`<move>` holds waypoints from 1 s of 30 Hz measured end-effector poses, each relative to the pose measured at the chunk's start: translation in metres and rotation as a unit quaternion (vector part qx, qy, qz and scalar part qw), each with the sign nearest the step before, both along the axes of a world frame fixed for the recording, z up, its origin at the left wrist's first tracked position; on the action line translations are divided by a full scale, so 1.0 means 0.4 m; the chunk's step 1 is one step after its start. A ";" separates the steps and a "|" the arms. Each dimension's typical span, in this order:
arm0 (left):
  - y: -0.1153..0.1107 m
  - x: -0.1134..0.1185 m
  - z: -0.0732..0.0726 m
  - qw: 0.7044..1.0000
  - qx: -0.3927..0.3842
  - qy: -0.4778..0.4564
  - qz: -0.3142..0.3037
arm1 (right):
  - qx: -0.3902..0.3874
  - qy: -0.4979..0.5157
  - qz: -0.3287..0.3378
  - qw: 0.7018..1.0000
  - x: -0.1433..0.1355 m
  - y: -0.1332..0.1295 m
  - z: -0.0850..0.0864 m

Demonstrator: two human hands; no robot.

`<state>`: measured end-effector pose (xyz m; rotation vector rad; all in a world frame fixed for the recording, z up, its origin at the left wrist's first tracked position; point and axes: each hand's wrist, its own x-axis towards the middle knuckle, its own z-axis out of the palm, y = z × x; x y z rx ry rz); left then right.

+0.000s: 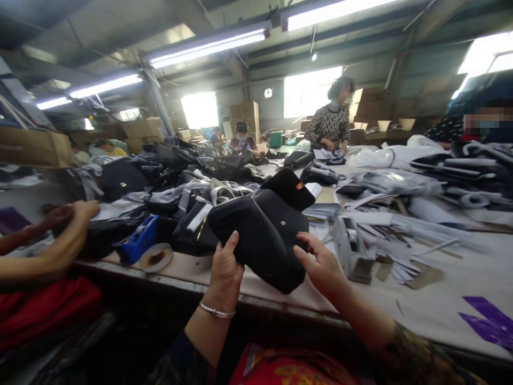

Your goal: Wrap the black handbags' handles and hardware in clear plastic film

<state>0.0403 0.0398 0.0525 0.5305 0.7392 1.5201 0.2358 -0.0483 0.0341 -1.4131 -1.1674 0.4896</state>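
A black bag [256,240] with a small metal stud is held tilted above the front edge of the table [433,305]. My left hand [228,264] grips its lower left side, thumb on the near face and the other fingers hidden beneath. At the bag's right side is my right hand [318,262], its fingers apart and the fingertips at the bag's edge. A black flap [288,190] with a small red and gold label stands up behind the bag.
Left of the bag are a blue tape dispenser [138,240] and a tape roll [156,258]. A grey dispenser [350,248], paper strips [404,262] and purple plastic [487,321] lie right. Black bags are piled behind. A co-worker's arms [60,243] reach in from the left.
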 end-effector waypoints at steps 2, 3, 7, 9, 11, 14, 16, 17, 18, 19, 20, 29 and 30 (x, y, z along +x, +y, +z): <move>-0.028 0.029 -0.047 0.996 -0.056 -0.059 -0.040 | -0.002 -0.081 -0.033 0.996 0.036 -0.028 -0.051; -0.054 0.042 -0.082 0.991 -0.093 -0.071 -0.071 | -0.011 -0.104 -0.034 0.994 0.053 -0.042 -0.067; -0.205 0.057 -0.213 0.925 -0.275 0.008 -0.263 | -0.052 -0.167 0.004 0.985 0.105 -0.083 -0.085; -0.261 0.032 -0.220 0.859 -0.288 0.145 -0.398 | -0.029 -0.191 0.018 0.981 0.121 -0.091 -0.093; -0.269 -0.006 -0.174 0.793 -0.166 0.308 -0.499 | 0.015 -0.180 0.013 0.983 0.133 -0.097 -0.115; -0.181 -0.065 -0.064 0.784 0.106 0.485 -0.371 | 0.039 -0.077 -0.045 0.995 0.141 -0.110 -0.166; -0.083 -0.088 -0.015 0.765 0.238 0.574 -0.167 | 0.011 0.014 -0.081 0.997 0.133 -0.122 -0.201; -0.033 -0.092 -0.008 0.735 0.293 0.604 -0.095 | -0.010 0.048 -0.081 0.996 0.123 -0.128 -0.216; 0.011 -0.089 -0.013 0.708 0.326 0.622 -0.069 | -0.029 0.072 -0.067 0.995 0.110 -0.135 -0.229; 0.048 -0.081 -0.028 0.694 0.340 0.631 -0.072 | -0.042 0.088 -0.045 0.994 0.094 -0.142 -0.240; 0.076 -0.068 -0.051 0.685 0.346 0.634 -0.095 | -0.050 0.100 -0.024 0.993 0.077 -0.147 -0.248; 0.083 0.062 -0.068 0.729 0.291 0.612 0.090 | -0.025 -0.054 -0.134 0.989 0.086 -0.127 -0.146; 0.079 0.067 -0.047 0.734 0.310 0.592 0.120 | 0.010 -0.103 -0.163 0.981 0.100 -0.121 -0.116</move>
